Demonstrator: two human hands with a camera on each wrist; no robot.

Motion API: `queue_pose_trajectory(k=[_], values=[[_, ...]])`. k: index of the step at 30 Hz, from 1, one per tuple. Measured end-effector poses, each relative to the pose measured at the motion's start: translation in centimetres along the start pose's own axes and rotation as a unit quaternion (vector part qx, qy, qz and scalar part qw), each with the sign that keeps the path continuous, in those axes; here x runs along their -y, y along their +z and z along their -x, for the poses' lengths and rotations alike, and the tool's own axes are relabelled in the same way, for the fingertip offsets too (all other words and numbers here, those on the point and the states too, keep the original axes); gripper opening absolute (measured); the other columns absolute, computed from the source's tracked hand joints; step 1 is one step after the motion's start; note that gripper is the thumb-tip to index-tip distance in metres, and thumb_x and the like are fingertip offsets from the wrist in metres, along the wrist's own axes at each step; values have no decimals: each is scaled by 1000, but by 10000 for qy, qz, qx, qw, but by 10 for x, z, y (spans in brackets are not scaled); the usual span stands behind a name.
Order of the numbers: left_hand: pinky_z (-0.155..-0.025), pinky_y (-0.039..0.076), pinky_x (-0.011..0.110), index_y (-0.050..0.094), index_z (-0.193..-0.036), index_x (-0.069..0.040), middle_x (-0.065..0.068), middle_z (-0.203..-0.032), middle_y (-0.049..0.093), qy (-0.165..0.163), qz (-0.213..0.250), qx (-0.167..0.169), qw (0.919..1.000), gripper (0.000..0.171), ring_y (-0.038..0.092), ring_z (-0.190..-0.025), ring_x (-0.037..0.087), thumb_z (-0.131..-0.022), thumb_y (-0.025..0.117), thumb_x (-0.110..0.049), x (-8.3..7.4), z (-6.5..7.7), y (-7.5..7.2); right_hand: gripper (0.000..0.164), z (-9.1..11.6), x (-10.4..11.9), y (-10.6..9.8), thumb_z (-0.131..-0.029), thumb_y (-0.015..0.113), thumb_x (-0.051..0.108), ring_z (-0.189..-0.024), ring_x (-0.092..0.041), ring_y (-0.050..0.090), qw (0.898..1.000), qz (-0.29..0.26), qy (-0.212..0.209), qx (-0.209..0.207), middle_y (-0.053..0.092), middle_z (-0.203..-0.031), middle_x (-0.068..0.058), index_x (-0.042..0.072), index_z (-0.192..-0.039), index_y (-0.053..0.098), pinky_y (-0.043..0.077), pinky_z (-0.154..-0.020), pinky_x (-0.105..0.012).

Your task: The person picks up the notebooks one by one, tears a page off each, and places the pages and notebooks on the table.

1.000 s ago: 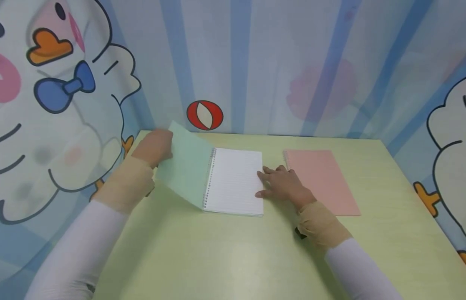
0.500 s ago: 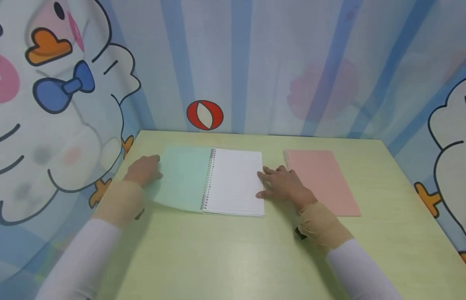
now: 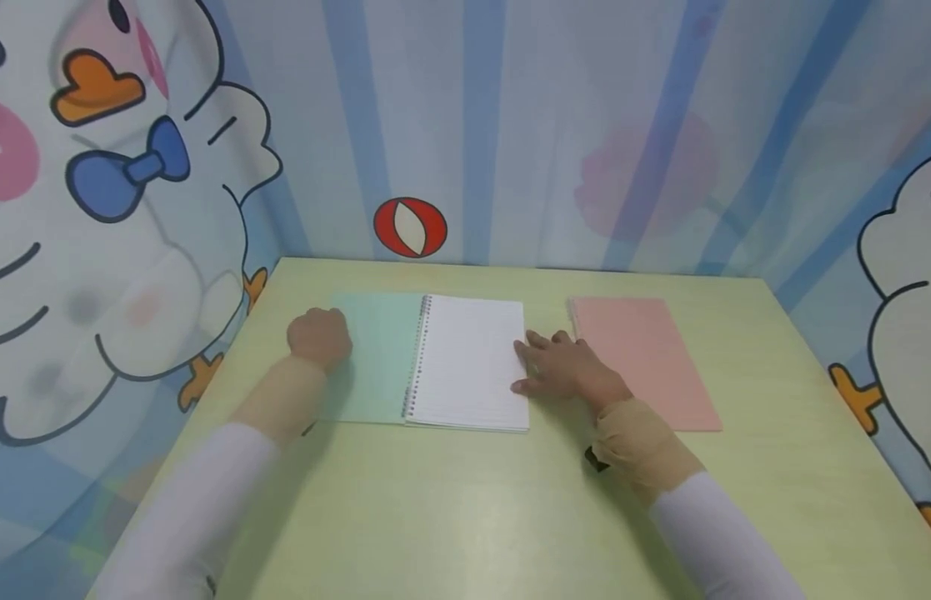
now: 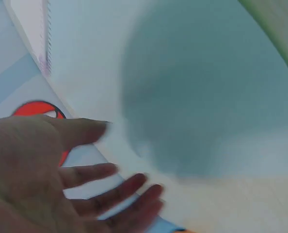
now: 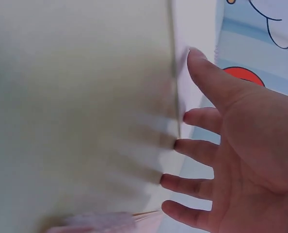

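Notebook [image 3: 465, 375] lay open mid-frame. I saw the left hand [image 3: 320, 338] over its cover [image 3: 381, 358], the right hand [image 3: 564, 368] at its page edge, grips spread. Flattening seemed in hand; the next move likely called for light pressure.

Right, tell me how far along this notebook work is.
Done: the mint-green notebook cover lies open beside the white lined page, joined by the spiral binding. In hand: the person's right grip rests at the page's right edge; the left grip is over the green cover, holding nothing. Left, it seems: opening the pink spiral-bound notebook, which lies closed.
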State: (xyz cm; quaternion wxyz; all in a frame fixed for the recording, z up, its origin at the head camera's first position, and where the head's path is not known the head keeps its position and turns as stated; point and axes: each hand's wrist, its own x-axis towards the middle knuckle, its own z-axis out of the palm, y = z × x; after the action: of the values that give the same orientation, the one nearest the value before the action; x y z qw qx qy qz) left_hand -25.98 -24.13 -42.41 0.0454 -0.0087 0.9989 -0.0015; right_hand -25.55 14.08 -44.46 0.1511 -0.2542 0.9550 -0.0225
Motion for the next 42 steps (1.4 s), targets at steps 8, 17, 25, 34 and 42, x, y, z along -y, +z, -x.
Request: queue_pose_trajectory(k=[8, 17, 25, 34, 42], values=[[-109, 42, 61, 32, -156, -2, 25, -159, 32, 1095, 212, -206, 9936, 88, 34, -140, 44, -97, 55, -63, -74, -48, 27, 71, -40, 1, -10, -100, 58, 52, -129, -45, 46, 9932, -544, 500, -903, 49, -149, -22, 13, -156, 39, 44, -101, -66], [-120, 26, 60, 19, -160, 3, 21, -168, 17, 1415, -156, 74, 9898, 103, 14, -153, 38, -96, 37, -76, -104, -55, 48, 70, -75, -5, 9, -103, 53, 50, -146, -46, 25, 9775, -1254, 1048, -1335, 31, -162, -22, 3, -153, 41, 28, -112, -72], [-118, 27, 63, 14, -162, -1, 17, -170, 6, 1342, 9, 272, 9906, 108, 15, -153, 35, -93, 35, -82, -108, -52, 50, 77, -78, -10, 18, -104, 46, 56, -150, -46, 14, 9803, -1082, 1063, -1262, 20, -167, -21, 3, -158, 32, 20, -116, -71], [-117, 21, 69, 8, -163, -5, 12, -171, -1, 1326, 234, 406, 9901, 111, 8, -154, 35, -90, 39, -83, -103, -45, 46, 69, -80, -8, 18, -105, 46, 51, -150, -48, 11, 9796, -1139, 985, -1329, 17, -167, -22, 8, -158, 35, 18, -117, -71], [-117, 22, 68, 9, -163, -5, 13, -171, 2, 1303, 266, 359, 9905, 110, 10, -154, 35, -91, 42, -82, -104, -45, 44, 60, -85, -1, 15, -100, 63, 37, -128, -44, 46, 9465, -2058, 774, -2364, 45, -146, -28, 17, -154, 46, 46, -100, -60]])
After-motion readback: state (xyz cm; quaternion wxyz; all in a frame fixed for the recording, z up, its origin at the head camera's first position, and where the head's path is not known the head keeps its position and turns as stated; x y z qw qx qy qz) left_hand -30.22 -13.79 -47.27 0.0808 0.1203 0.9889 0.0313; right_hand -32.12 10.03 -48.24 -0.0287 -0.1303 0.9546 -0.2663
